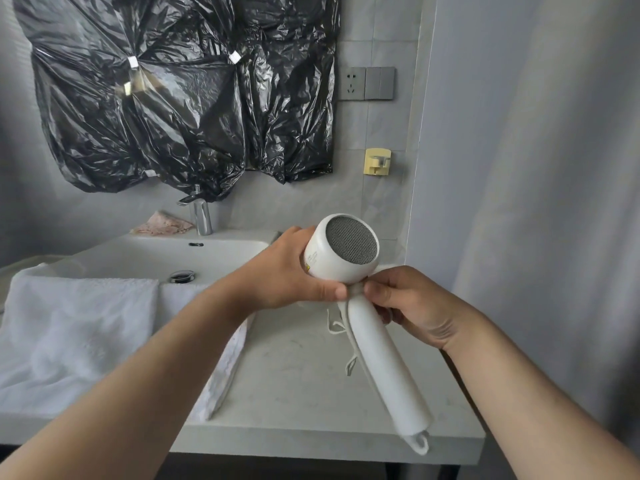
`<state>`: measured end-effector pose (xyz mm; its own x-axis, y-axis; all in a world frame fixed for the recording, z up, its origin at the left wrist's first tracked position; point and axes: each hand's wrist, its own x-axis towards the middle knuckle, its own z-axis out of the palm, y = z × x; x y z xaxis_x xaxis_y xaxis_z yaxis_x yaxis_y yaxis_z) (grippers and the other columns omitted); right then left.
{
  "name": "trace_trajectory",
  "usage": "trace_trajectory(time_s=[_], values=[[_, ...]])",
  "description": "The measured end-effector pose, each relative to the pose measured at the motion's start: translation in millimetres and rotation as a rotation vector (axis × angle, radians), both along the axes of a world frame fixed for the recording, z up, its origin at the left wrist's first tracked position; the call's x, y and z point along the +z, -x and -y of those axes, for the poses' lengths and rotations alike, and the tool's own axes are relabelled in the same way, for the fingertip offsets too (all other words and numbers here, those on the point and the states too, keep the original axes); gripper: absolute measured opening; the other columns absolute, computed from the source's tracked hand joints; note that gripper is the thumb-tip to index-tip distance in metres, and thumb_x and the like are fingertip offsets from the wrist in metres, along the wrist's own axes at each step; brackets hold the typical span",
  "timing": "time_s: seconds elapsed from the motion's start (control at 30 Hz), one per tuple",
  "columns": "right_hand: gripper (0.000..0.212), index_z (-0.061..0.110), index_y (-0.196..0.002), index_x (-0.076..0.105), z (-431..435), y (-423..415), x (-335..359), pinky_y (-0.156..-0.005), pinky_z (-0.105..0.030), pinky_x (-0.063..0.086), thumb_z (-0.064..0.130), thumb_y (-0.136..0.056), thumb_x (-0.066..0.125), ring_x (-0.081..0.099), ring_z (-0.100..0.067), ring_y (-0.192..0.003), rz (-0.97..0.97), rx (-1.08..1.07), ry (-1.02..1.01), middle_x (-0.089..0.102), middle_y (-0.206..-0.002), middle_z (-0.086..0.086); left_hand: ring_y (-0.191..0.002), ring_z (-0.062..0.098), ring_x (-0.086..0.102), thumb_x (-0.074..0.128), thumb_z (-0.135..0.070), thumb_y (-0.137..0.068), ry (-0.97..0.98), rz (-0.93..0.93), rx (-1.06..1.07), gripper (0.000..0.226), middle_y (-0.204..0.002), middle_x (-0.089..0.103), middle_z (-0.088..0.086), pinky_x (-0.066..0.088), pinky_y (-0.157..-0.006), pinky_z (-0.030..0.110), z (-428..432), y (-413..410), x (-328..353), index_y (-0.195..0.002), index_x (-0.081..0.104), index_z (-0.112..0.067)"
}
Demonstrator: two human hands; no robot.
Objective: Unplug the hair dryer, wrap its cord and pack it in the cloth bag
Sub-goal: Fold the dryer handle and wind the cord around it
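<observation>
A white hair dryer is held above the countertop, its grey mesh end facing me and its handle slanting down to the right. My left hand grips the barrel from the left. My right hand pinches the white cord at the neck where the handle meets the barrel. The cord runs along the handle's left side with small loose loops, and a hanging loop shows at the handle's end. The wall socket has nothing plugged in. No plug shows.
White fluffy fabric drapes over the sink's front edge; I cannot tell whether it is the bag. A pink cloth lies by the chrome faucet. Black plastic covers the wall. A yellow hook hangs below the socket.
</observation>
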<state>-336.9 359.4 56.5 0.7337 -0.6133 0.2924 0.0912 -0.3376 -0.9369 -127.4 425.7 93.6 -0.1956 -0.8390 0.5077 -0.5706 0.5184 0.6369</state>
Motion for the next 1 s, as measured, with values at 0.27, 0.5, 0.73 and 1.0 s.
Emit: trace_trajectory(time_s=[0.27, 0.5, 0.73, 1.0], values=[[0.061, -0.003, -0.097, 0.071, -4.0, 0.9, 7.0, -0.051, -0.022, 0.050, 0.047, -0.063, 0.083, 0.060, -0.021, -0.061, 0.096, 0.017, -0.247, 0.055, -0.100, -0.029, -0.086, 0.022, 0.068, 0.089, -0.035, -0.048, 0.055, -0.468, 0.014, 0.079, -0.104, 0.071, 0.020, 0.058, -0.074, 0.044, -3.7, 12.1, -15.2, -0.115, 0.060, -0.004], [0.024, 0.016, -0.083, 0.078, -9.3, -23.4, -10.7, -0.039, -0.014, 0.032, 0.020, -0.087, 0.055, 0.046, -0.006, -0.043, 0.491, 0.069, -0.601, 0.068, -0.077, -0.013, -0.068, 0.014, 0.066, 0.086, -0.041, -0.046, 0.099, -0.677, 0.194, 0.064, -0.082, 0.073, 0.004, 0.058, -0.061, 0.035, -3.2, 32.6, -17.7, -0.099, 0.066, -0.010], [0.024, 0.014, -0.103, 0.066, -24.0, -51.9, -15.6, -0.044, -0.021, 0.027, 0.013, -0.102, 0.042, 0.030, -0.011, -0.044, 0.468, -0.203, -0.350, 0.068, -0.077, -0.010, -0.060, 0.014, 0.059, 0.081, -0.026, -0.067, 0.149, -0.866, 0.244, 0.026, -0.067, 0.065, -0.002, 0.050, -0.050, 0.034, 0.6, 37.6, -14.7, -0.082, 0.064, -0.012], [0.035, 0.024, -0.087, 0.068, -30.5, -54.0, -9.3, -0.044, -0.017, 0.031, 0.010, -0.102, 0.039, 0.038, -0.009, -0.042, 0.229, -0.463, 0.044, 0.068, -0.063, 0.004, -0.063, 0.019, 0.059, 0.079, -0.023, -0.066, 0.195, -0.651, 0.250, 0.029, -0.074, 0.065, 0.008, 0.053, -0.055, 0.040, 0.0, 24.7, -14.2, -0.082, 0.060, -0.008]])
